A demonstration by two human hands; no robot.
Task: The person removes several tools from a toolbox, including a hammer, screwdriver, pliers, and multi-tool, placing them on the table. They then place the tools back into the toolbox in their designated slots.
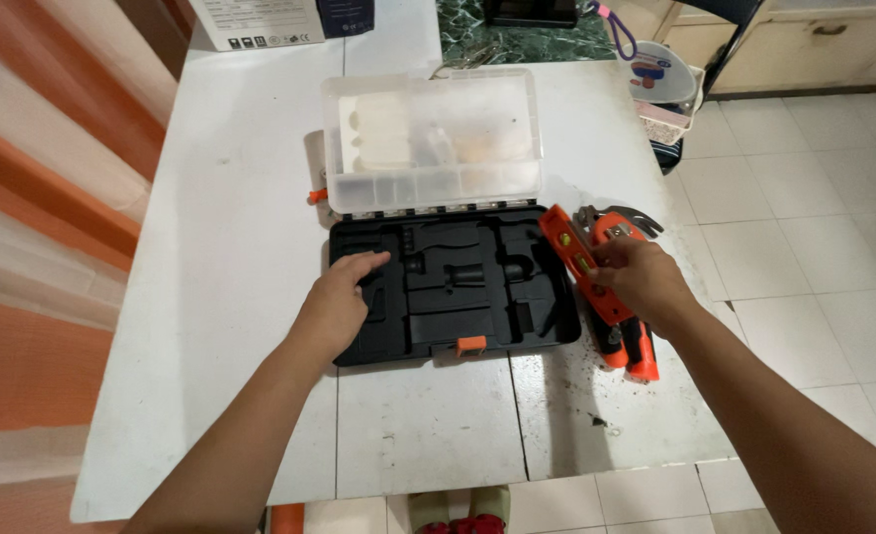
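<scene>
Orange level (578,259) beside open tool case (458,287)

My left hand (339,302) lay palm down with its fingers spread forward and slightly apart, the forearm reaching in from the lower left. My right hand (641,280) was curled in a closed grip, knuckles up, with its forearm stretched in from the lower right.
</scene>
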